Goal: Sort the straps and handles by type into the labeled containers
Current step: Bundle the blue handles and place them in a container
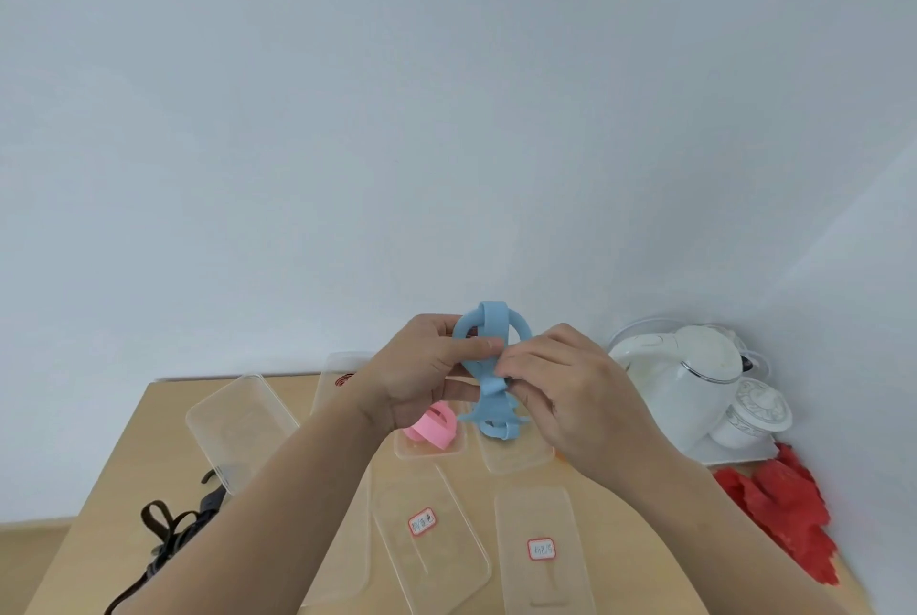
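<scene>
From my end, the left hand's [422, 366] fingers [479, 345] are curled round the blue handle [491, 321], the thumb lying across its loop. The right hand [570, 396] pinches the same piece just below, where the loop narrows, and its fingertips touch the left thumb. Both hands hold the handle up in the air above the bench [124, 480]. Its lower end dangles over a small clear tray [521, 459].

Just left of that tray, a pink handle [431, 431] lies in a second small tray [426, 453], partly hidden behind the left wrist. Nearer me are the left labelled container [446, 575] and the right labelled container [546, 594]. I cannot read either label. A larger clear box [238, 421] stands to the left, with dark straps [168, 530] heaped on the bench in front of it. At the right are a white kettle [680, 376] and some red material [784, 505].
</scene>
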Demonstrator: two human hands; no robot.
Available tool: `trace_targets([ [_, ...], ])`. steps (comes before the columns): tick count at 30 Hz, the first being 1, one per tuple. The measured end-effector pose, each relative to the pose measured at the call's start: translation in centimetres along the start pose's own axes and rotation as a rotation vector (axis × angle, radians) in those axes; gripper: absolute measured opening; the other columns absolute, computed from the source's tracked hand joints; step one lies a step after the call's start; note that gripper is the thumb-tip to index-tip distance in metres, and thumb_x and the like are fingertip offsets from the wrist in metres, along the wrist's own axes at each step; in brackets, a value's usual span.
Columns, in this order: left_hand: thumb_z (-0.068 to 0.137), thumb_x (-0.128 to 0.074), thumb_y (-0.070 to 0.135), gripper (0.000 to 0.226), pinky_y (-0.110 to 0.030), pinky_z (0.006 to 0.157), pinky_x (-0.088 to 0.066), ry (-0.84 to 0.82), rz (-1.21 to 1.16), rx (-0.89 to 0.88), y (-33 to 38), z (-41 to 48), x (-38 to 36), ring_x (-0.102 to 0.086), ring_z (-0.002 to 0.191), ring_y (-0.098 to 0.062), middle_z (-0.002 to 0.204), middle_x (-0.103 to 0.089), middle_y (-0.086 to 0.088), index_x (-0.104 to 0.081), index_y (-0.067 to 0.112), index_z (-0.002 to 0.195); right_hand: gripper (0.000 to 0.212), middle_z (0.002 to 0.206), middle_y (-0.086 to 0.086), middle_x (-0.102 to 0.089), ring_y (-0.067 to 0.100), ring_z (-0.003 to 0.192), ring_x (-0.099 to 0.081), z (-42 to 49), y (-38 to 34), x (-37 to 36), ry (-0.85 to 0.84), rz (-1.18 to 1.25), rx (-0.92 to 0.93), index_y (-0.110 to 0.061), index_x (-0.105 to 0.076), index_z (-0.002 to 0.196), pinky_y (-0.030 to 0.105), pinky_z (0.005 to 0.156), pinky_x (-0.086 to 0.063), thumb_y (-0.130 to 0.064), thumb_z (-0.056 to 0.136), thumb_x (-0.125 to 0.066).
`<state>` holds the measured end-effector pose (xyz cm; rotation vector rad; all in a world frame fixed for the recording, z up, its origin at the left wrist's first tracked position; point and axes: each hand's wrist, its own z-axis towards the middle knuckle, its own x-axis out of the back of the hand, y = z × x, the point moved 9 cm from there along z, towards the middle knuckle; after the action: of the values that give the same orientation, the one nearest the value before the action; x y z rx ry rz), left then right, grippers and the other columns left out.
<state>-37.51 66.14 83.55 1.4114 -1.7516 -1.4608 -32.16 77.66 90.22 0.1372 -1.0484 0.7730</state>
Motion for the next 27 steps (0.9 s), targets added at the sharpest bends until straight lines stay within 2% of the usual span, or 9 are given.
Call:
trace_targets([
  [2, 0.094, -0.068, 0.005, 0.023, -0.039, 0.073, -0.062, 0.016, -0.004, -0.006, 0.0, 0.0, 0.3, -0.073, 0.083, -0.028, 0.096, -0.074, -0.017, -0.069, -0.005, 0.114, 0.016, 0.103, -0.011, -0.071, 0.020, 0.087, -0.057, -0.1, 0.0, 0.0, -0.007, 0.024, -0.002, -0.017, -0.074, 0.100, 0.036, 0.073, -0.053, -0.015, 0.094, -0.059],
  [8, 0.093, -0.068, 0.000, 0.022, -0.037, 0.070, -0.063, 0.075, -0.026, -0.016, 0.1, 0.0, 0.8, -0.075, 0.081, -0.028, 0.095, -0.076, -0.018, -0.069, -0.008, 0.113, 0.033, 0.112, -0.008, -0.061, 0.008, 0.095, -0.059, -0.9, 0.1, 0.2, -0.039, 0.060, -0.054, -0.019, -0.073, 0.114, 0.023, 0.077, -0.052, -0.024, 0.085, -0.059],
  [11, 0.091, -0.069, -0.001, 0.021, -0.036, 0.069, -0.062, 0.110, -0.015, -0.038, 0.4, 0.0, 0.7, -0.075, 0.080, -0.027, 0.100, -0.076, -0.022, -0.070, -0.008, 0.112, 0.044, 0.116, -0.004, -0.056, 0.015, 0.101, -0.058, -1.3, 0.0, 0.3, -0.022, 0.028, -0.036, -0.020, -0.067, 0.126, 0.024, 0.078, -0.053, -0.020, 0.082, -0.062],
  [14, 0.092, -0.069, -0.001, 0.019, -0.034, 0.068, -0.062, 0.145, -0.013, -0.050, 0.8, 0.0, 0.9, -0.075, 0.079, -0.026, 0.102, -0.075, -0.024, -0.071, -0.008, 0.109, 0.052, 0.120, 0.002, -0.052, 0.021, 0.099, -0.059, -2.1, -0.4, -0.1, 0.004, -0.071, 0.016, -0.025, -0.057, 0.134, 0.031, 0.075, -0.055, -0.009, 0.085, -0.058],
  [16, 0.092, -0.069, 0.000, 0.019, -0.036, 0.070, -0.063, 0.149, -0.010, -0.043, 1.0, 0.0, 1.0, -0.075, 0.082, -0.028, 0.102, -0.075, -0.024, -0.070, -0.008, 0.109, 0.050, 0.123, 0.006, -0.050, 0.025, 0.098, -0.060, -2.7, -0.6, -0.3, 0.034, -0.159, 0.050, -0.027, -0.054, 0.136, 0.035, 0.072, -0.056, -0.008, 0.090, -0.053],
  [18, 0.092, -0.069, 0.000, 0.020, -0.035, 0.070, -0.062, 0.152, 0.000, -0.036, 1.1, -0.1, 1.0, -0.075, 0.084, -0.029, 0.104, -0.075, -0.025, -0.070, -0.008, 0.110, 0.047, 0.126, 0.008, -0.050, 0.027, 0.100, -0.060, -3.2, -0.5, -0.2, 0.071, -0.200, 0.062, -0.026, -0.058, 0.134, 0.036, 0.073, -0.056, -0.005, 0.092, -0.057],
  [21, 0.091, -0.070, 0.000, 0.019, -0.037, 0.071, -0.063, 0.162, -0.008, -0.031, 1.0, -0.2, 0.9, -0.074, 0.088, -0.033, 0.108, -0.073, -0.028, -0.071, -0.008, 0.109, 0.028, 0.125, 0.007, -0.051, 0.027, 0.099, -0.061, -3.2, -0.7, 0.4, 0.135, -0.231, 0.105, -0.021, -0.070, 0.123, 0.036, 0.072, -0.056, -0.014, 0.100, -0.056],
  [24, 0.091, -0.069, 0.000, 0.018, -0.038, 0.072, -0.064, 0.170, -0.033, -0.021, 1.0, -0.1, 0.7, -0.073, 0.088, -0.035, 0.104, -0.073, -0.028, -0.071, -0.008, 0.107, 0.031, 0.122, 0.004, -0.050, 0.024, 0.097, -0.058, -3.2, -0.9, 0.6, 0.146, -0.216, 0.132, -0.018, -0.072, 0.120, 0.034, 0.073, -0.054, -0.013, 0.104, -0.046],
  [27, 0.090, -0.071, 0.001, 0.020, -0.047, 0.087, -0.062, 0.193, -0.051, -0.003, 0.9, -0.1, 0.8, -0.071, 0.090, -0.035, 0.105, -0.072, -0.029, -0.071, -0.008, 0.109, 0.030, 0.119, 0.005, -0.052, 0.023, 0.095, -0.059, -3.1, -1.0, 0.7, 0.154, -0.189, 0.150, -0.018, -0.072, 0.118, 0.034, 0.074, -0.053, -0.010, 0.101, -0.050],
])
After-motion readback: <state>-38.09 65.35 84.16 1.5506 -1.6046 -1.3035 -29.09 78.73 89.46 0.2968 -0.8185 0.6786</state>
